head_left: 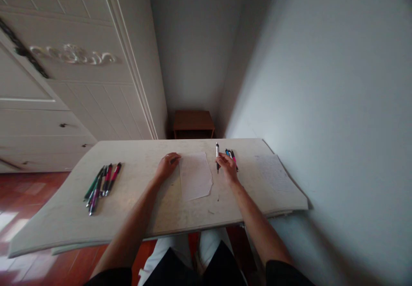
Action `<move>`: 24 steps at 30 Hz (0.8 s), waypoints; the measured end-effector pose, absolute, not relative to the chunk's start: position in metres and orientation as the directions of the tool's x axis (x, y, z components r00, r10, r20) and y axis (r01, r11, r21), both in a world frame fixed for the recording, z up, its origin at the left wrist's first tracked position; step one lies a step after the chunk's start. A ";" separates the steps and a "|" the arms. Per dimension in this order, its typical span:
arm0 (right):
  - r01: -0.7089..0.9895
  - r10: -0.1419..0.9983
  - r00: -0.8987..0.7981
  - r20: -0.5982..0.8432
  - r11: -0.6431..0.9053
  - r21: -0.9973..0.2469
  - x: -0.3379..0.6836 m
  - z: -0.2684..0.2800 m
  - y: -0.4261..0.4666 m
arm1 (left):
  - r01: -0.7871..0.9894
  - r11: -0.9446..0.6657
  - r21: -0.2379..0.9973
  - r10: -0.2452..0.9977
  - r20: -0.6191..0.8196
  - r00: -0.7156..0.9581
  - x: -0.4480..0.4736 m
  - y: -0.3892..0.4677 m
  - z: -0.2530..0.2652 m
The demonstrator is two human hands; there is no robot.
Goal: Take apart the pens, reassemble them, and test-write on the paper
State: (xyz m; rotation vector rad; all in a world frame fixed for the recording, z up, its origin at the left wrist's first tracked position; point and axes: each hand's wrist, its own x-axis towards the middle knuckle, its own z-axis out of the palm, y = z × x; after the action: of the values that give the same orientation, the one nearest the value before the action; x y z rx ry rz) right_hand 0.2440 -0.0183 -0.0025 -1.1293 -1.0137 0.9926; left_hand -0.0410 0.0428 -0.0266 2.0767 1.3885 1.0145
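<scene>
Upright between the fingertips of my right hand (228, 165) is a pen (217, 150) with a white and black barrel, its tip pointing down towards the table. The fingers are closed around it, just right of a torn-edged sheet of paper (195, 176). At the sheet's upper left corner rests my left hand (168, 165), fingers loosely bent and slightly apart, with nothing gripped that I can see. Several pens (232, 153), blue, dark and pink, lie partly hidden behind my right hand. A group of green, purple and red pens (103, 185) lies on the left.
The pale table (138, 217) has a worn front edge near my legs. A second sheet with handwriting (277, 172) lies at the right. Beyond the table stands a small brown wooden table (193, 120). A white wardrobe (96, 62) rises on the left, a wall (337, 105) on the right.
</scene>
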 end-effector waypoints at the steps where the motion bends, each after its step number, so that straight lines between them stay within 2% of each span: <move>1: -0.095 0.964 0.232 0.132 0.158 -0.983 0.244 -0.002 -0.019 | 0.591 -0.395 0.703 0.918 0.327 0.225 -0.041 0.043 -0.026; 5: -0.095 0.961 0.189 0.201 0.222 -0.970 0.242 0.002 -0.023 | 0.582 -0.404 0.706 0.914 0.333 0.231 -0.040 0.042 -0.023; 11: -0.231 0.974 0.129 0.185 0.211 -0.950 0.238 0.007 -0.027 | 0.585 -0.408 0.701 0.912 0.335 0.236 -0.040 0.040 -0.021; 17: -0.163 0.954 0.170 0.247 0.274 -0.948 0.241 0.000 -0.025 | 0.591 -0.388 0.708 0.921 0.324 0.216 -0.041 0.041 -0.025; 20: -0.121 0.962 0.117 0.245 0.259 -0.958 0.241 -0.002 -0.024 | 0.586 -0.406 0.701 0.913 0.338 0.229 -0.042 0.042 -0.026; 24: -0.195 0.981 0.020 0.191 0.191 -0.962 0.237 0.000 -0.026 | 0.587 -0.419 0.693 0.907 0.348 0.237 -0.043 0.043 -0.027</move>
State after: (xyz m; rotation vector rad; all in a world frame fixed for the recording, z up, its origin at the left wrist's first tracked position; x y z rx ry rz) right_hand 0.2374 -0.0261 0.0004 -0.9254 -1.1477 1.1534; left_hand -0.0425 0.0427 -0.0270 2.0966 1.3686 1.0287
